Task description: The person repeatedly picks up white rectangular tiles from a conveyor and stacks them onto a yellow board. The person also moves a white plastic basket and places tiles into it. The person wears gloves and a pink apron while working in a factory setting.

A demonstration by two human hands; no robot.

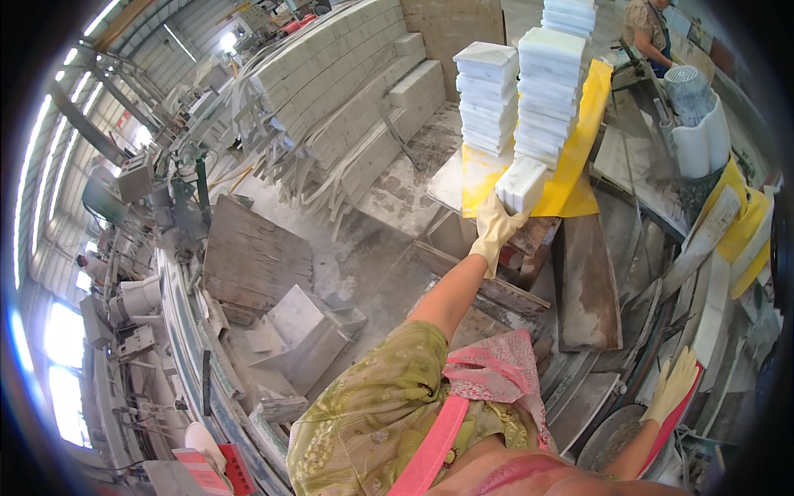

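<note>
My left hand (pixel 496 227), in a cream rubber glove, reaches forward and closes round the near end of a short stack of white stone tiles (pixel 523 183). Those tiles rest on a yellow sheet (pixel 579 194), in front of taller tile stacks (pixel 486 95). Far to the right, my right hand (pixel 674 387) wears a matching glove. Its fingers are stretched out and it holds nothing I can see. A red-edged strip (pixel 682 413) runs beside that hand; whether they touch, I cannot tell.
Long grey stone slabs (pixel 331 91) are piled at the back left. A worn board (pixel 256 252) and broken stone blocks (pixel 306 331) lie on the dusty floor at left. Machinery (pixel 136 298) lines the left side. Another person (pixel 649 33) is at the far right, beyond a grey cylinder (pixel 688 91).
</note>
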